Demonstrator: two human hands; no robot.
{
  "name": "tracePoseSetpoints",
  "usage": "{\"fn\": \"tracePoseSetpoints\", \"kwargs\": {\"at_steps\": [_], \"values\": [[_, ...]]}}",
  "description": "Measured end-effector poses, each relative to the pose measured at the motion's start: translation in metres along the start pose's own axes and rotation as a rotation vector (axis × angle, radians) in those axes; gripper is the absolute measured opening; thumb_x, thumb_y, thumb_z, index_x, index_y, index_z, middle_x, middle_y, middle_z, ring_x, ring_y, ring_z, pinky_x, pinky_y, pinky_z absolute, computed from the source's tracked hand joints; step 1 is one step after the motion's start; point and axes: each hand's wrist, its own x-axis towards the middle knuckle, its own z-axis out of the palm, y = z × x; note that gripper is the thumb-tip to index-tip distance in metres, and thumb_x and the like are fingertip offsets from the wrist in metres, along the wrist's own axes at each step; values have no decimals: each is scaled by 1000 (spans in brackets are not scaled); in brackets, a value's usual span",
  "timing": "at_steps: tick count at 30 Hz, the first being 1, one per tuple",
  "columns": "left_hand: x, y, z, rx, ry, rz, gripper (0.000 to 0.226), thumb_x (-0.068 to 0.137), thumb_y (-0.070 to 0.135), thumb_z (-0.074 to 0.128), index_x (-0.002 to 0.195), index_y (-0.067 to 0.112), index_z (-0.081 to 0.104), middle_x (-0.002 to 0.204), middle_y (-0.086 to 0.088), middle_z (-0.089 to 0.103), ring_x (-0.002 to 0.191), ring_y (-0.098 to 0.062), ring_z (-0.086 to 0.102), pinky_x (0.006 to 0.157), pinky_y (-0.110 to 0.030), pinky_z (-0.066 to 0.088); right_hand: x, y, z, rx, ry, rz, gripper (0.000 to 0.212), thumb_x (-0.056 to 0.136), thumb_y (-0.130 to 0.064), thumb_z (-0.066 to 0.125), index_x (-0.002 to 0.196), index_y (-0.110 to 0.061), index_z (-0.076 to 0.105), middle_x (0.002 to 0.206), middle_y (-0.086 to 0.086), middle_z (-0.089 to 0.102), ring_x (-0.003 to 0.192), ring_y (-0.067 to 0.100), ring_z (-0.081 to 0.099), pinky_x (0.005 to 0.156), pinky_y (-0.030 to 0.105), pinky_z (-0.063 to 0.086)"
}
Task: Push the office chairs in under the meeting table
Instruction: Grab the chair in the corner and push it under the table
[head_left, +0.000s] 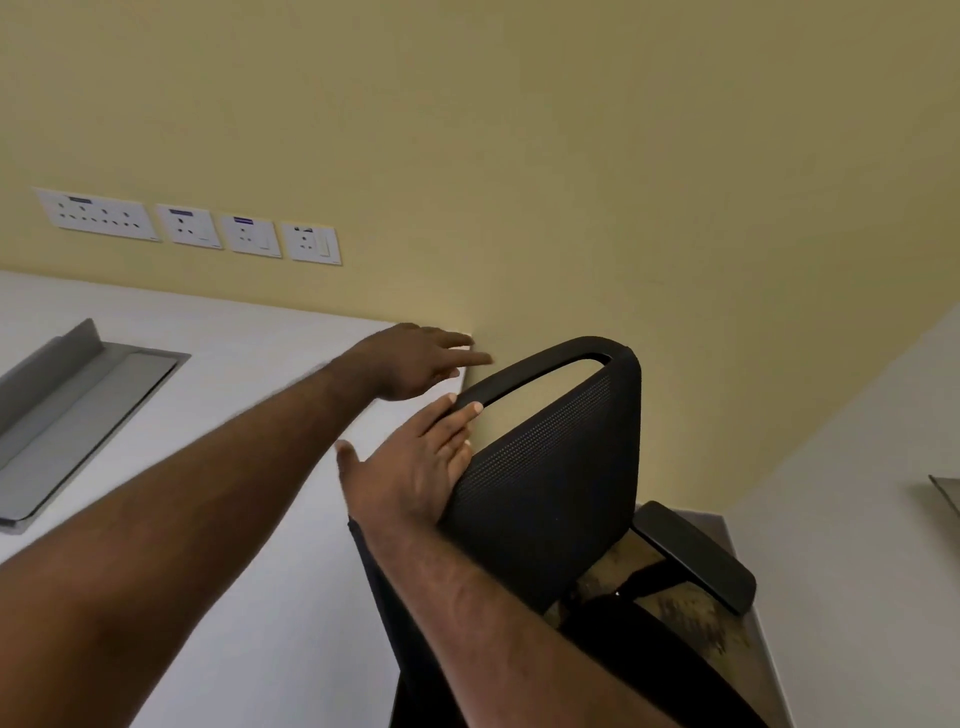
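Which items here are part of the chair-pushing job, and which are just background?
Job:
- black office chair, backrest up against the table edge
- white meeting table
- right hand, flat on the backrest
- left hand, open, reaching over the table corner

Background:
- wall sockets
- grey cable tray in the tabletop
- second table at right

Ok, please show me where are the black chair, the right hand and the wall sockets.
black chair (561, 467): head view, on the mesh backrest.
right hand (410, 478): head view, on the back of the hand.
wall sockets (192, 226): head view, on the second plate from the left.
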Motion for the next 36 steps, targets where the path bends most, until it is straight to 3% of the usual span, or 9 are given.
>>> {"fn": "tracePoseSetpoints", "kwargs": {"at_steps": [3, 6, 13, 17, 20, 23, 28, 32, 36], "values": [[22, 8, 8, 55, -37, 107, 86, 93, 1, 40, 144, 55, -4, 159, 0, 22, 139, -26, 32, 102, -39, 34, 0, -2, 6, -18, 3, 38, 132, 73, -59, 70, 142, 3, -24, 149, 33, -26, 145, 39, 5, 118, 42, 10], [34, 14, 12, 23, -26, 165, 92, 92, 0, 42, 141, 57, -11, 161, -1, 14, 136, -32, 36, 103, -39, 32, 0, 2, 9, -2, -3, 50, 136, 70, -58, 73, 141, 4, -26, 151, 31, -24, 146, 36, 2, 118, 39, 7], [45, 23, 16, 14, 87, 309, 64, 95, 11, 48, 149, 37, 24, 161, 0, 14, 133, -30, 39, 103, -41, 32, -9, 5, 4, 60, -15, 21, 139, 67, -61, 74, 141, 2, -26, 153, 27, -26, 147, 30, 1, 117, 35, 1], [54, 25, 17, 24, 123, 412, 38, 95, 6, 51, 131, 19, 49, 160, 0, 16, 142, -28, 25, 112, -46, 24, -21, 5, 5, 79, -19, -6, 141, 67, -58, 76, 140, 0, -29, 153, 25, -26, 147, 30, 0, 116, 34, -1], [66, 25, 15, 18, 103, 521, 15, 94, 12, 57, 108, 7, 56, 157, -4, 25, 145, -30, 20, 115, -48, 21, -34, 4, 9, 100, 0, -6, 141, 65, -54, 78, 141, -3, -29, 159, 23, -9, 147, 29, 4, 112, 32, -6], [70, 24, 15, 17, 137, 678, 18, 88, 16, 68, 93, 1, 59, 147, -16, 42, 140, -39, 28, 114, -52, 24, -42, 3, 13, 199, -16, 41, 138, 62, -47, 77, 142, -8, -29, 158, 14, 18, 142, 24, 21, 112, 29, -6], [55, 24, 21, -66, 192, 685, 20, 87, 14, 67, 88, -6, 62, 123, -25, 60, 134, -44, 37, 106, -57, 36, -48, 3, 15, 255, -68, 89, 125, 65, -39, 75, 147, -3, -12, 129, 6, 57, 108, 20, 55, 112, 30, 20], [36, 27, 28, -203, 183, 609, 18, 87, 10, 64, 86, -8, 62, 115, -26, 62, 136, -41, 36, 108, -51, 36, -59, 1, 12, 258, -143, 117, 99, 64, -32, 77, 138, -4, 19, 104, 3, 64, 86, 18, 59, 102, 38, 35], [6, 30, 31, -285, 201, 541, 15, 88, 9, 60, 82, -5, 59, 111, -24, 62, 133, -39, 41, 114, -49, 29, -83, 1, 10, 252, -214, 81, 94, 66, -26, 77, 137, -2, 20, 101, 5, 62, 84, 18, 59, 104, 38, 33]]}}
